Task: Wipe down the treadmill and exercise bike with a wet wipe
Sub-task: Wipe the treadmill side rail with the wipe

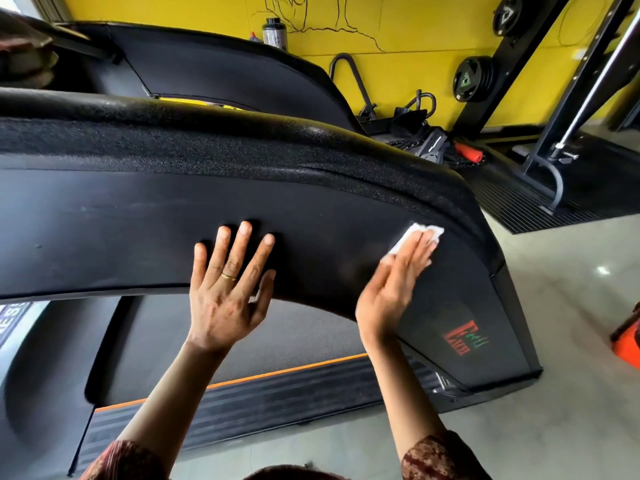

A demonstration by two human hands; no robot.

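Note:
A black treadmill side panel (121,223) curves across the view, with a textured foam rail along its top edge. My left hand (228,285) lies flat on the panel with fingers spread, a ring on one finger. My right hand (394,282) presses a white wet wipe (414,233) against the panel near its right curve with straight fingers. Below the panel the treadmill belt (277,344) shows, edged by an orange stripe. A red and green logo (462,336) marks the panel's lower right. No exercise bike is clearly in view.
A second black treadmill panel (214,71) stands behind, with a bottle (275,32) on it. Weight plates (472,79) hang on a rack by the yellow wall. Loose gym gear (433,140) lies on the floor mat. An orange object (628,337) sits at the right edge.

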